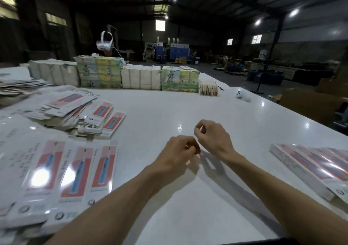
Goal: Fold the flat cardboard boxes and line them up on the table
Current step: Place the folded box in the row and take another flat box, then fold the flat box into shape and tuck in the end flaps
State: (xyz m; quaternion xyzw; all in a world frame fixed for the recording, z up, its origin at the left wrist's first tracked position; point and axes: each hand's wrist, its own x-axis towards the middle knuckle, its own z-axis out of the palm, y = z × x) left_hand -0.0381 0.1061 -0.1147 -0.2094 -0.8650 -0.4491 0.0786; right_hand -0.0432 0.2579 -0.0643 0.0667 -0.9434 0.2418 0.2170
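Note:
Both my hands hover over the bare middle of the white table [197, 109]. My left hand [178, 150] has its fingers curled with nothing visible in them. My right hand [212, 135] is just right of it, fingers curled, thumb and forefinger close together, holding nothing I can see. A loose heap of flat pink-and-white cardboard boxes [79, 110] lies at the left. Closer to me on the left, three flat boxes [75, 173] lie side by side. A row of folded boxes [316, 167] stands lined up at the right edge.
Wrapped bundles of stock [135, 77] form a wall along the far side of the table. A white headset [104, 41] sits above them. A white controller [243, 95] lies at the far right. Brown cartons [310, 103] stand beyond the right edge.

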